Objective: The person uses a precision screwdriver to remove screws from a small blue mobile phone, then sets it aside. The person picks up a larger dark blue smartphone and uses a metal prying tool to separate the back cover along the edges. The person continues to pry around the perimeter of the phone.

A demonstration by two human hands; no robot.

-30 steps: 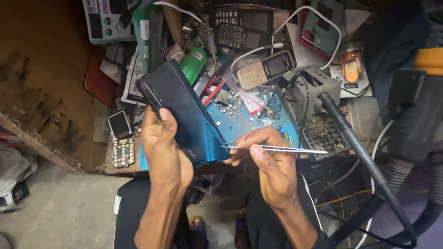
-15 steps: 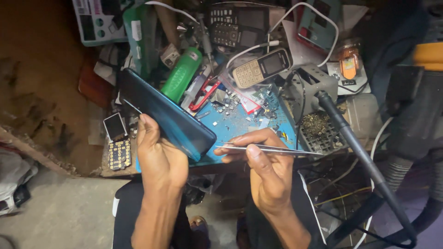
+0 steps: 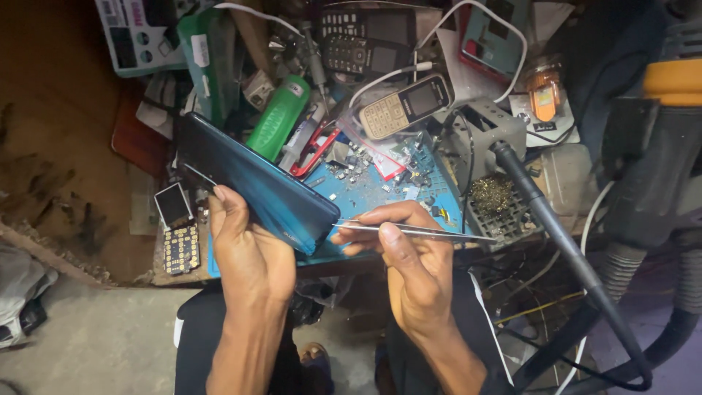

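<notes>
Cluttered workbench (image 3: 157,267) — blue mat (image 3: 380,192), keypad phone (image 3: 404,106), green cylinder (image 3: 278,117), loose keypad board (image 3: 180,247)

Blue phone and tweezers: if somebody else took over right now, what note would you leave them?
Left hand: grips the blue smartphone, back cover facing up, tilted over the blue work mat.
Right hand: pinches metal tweezers, tips touching the phone's lower corner edge.
Nearby: loose small parts on the mat, a beige keypad phone, a green cylinder, a bare keypad board at left.
Done: phone lifted, tweezers placed at its edge.
Left: the cover looks closed; no gap shows.
</notes>
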